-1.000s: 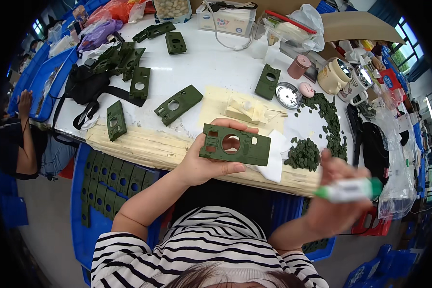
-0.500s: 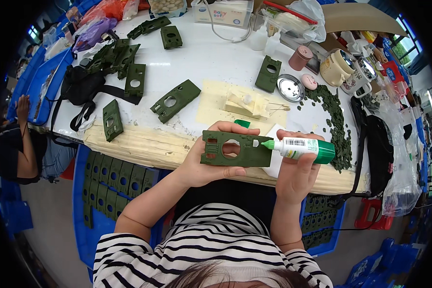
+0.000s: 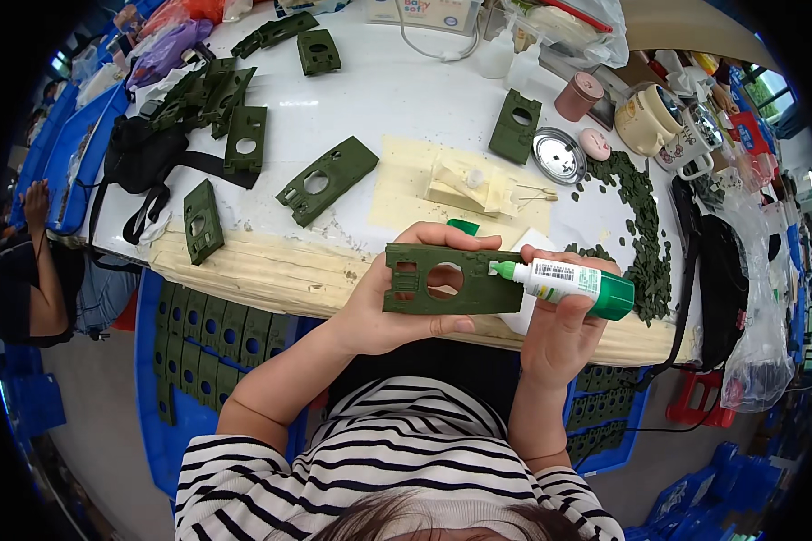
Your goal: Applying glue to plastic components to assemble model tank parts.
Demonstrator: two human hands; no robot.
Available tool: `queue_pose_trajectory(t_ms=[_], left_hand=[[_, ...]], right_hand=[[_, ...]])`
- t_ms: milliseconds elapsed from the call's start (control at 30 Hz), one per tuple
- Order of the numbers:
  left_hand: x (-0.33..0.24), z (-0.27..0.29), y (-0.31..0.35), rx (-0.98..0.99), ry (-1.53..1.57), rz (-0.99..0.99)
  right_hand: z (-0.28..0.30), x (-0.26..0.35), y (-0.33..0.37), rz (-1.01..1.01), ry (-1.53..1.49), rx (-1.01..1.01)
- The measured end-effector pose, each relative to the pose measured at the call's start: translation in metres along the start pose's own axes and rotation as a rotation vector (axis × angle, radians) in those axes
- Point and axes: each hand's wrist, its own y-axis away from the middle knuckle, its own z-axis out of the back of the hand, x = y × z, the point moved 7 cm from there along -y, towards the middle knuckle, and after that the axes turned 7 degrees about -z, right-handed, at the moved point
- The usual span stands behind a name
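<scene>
At the centre of the frame, gripping 1 green hull part (image 3: 478,296) by the long edges with the left hand (image 3: 374,302), thumb opposing curled fingers; long axis nearly level. With the right hand (image 3: 561,344), clasping a white-and-green bottle (image 3: 568,283) in bent fingers, nozzle (image 3: 508,270) leftward, partly covering the right end. Just above, a green cap (image 3: 463,227); at right, small green pieces (image 3: 650,261).
</scene>
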Motion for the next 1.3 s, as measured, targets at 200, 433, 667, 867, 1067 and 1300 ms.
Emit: queue_pose_trajectory(t_ms=[200,433,667,867,1067,1300], left_hand=[[-0.0004,0.0002,-0.0007,0.007,-0.014,-0.008],[-0.0001,0.0006,-0.0003,0.011,-0.023,-0.020],[-0.0003,0.0000,-0.0007,0.023,-0.009,-0.036],[-0.0005,-0.0004,0.0005,0.029,-0.001,-0.036],[-0.0024,-0.0016,0.0010,0.021,0.036,-0.061],[-0.0012,-0.0009,0.0010,0.030,0.027,-0.036]], right_hand=[[0.0000,-0.0004,0.0001,-0.003,0.032,0.005],[-0.0010,0.0018,0.0009,0.010,0.054,0.003],[-0.0023,0.0035,0.0017,0.024,0.042,-0.010],[-0.0016,0.0035,0.0020,0.040,0.056,-0.010],[-0.0035,0.0053,0.0026,0.032,0.065,-0.010],[-0.0020,0.0028,0.0036,0.024,0.031,-0.022]])
